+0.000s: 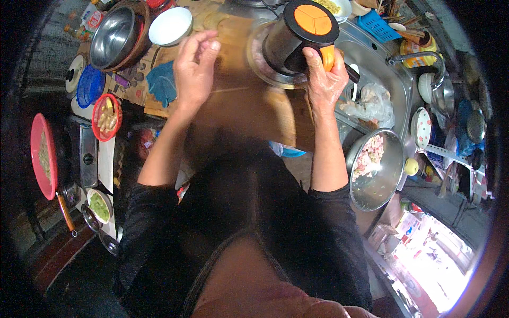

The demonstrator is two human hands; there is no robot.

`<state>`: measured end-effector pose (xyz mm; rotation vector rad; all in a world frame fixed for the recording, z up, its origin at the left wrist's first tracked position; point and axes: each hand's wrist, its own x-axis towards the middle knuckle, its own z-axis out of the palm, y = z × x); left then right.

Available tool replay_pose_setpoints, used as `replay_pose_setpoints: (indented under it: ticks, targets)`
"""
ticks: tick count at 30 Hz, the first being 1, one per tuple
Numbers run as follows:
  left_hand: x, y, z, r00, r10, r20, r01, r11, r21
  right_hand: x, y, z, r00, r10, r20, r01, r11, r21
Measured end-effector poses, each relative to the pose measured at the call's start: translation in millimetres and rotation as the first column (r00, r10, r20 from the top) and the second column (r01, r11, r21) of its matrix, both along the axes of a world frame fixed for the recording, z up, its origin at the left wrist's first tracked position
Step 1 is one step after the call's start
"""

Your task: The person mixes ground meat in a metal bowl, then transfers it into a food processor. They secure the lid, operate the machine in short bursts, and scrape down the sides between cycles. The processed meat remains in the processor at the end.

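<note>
My right hand (328,81) grips the orange handle of a dark blender or soy milk maker head, or jug, with a black rim and orange top (312,20); its exact kind is not clear. A round metal-rimmed thing (258,59), blurred, shows behind and beneath it. My left hand (197,67) is raised over the wooden board (234,91), fingers bent and apart, holding nothing. Beside it lie a blue-green cloth (162,83) and a white bowl (171,26).
At right, a steel sink (403,79) holds a plastic bag (375,105); nearer stands a steel bowl (383,183) with minced meat. At left are a steel basin (113,37), a blue basket (90,85), a red basket (118,119) with pale pieces and a pink basin (49,167).
</note>
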<state>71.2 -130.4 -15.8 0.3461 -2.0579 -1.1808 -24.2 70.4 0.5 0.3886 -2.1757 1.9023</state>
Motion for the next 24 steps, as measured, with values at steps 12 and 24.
replay_pose_setpoints:
  ticks: [12,24]
  targets:
    - [-8,2,-73,0.889,-0.268,0.37,0.167,0.944,0.283,-8,4,-13,0.999,0.036,-0.006,-0.036,0.999,0.024]
    - [-1,16,-109,0.93,-0.27,0.251,0.147,0.896,0.419,4,-3,4,0.984,0.157,0.08,-0.145,0.98,-0.136]
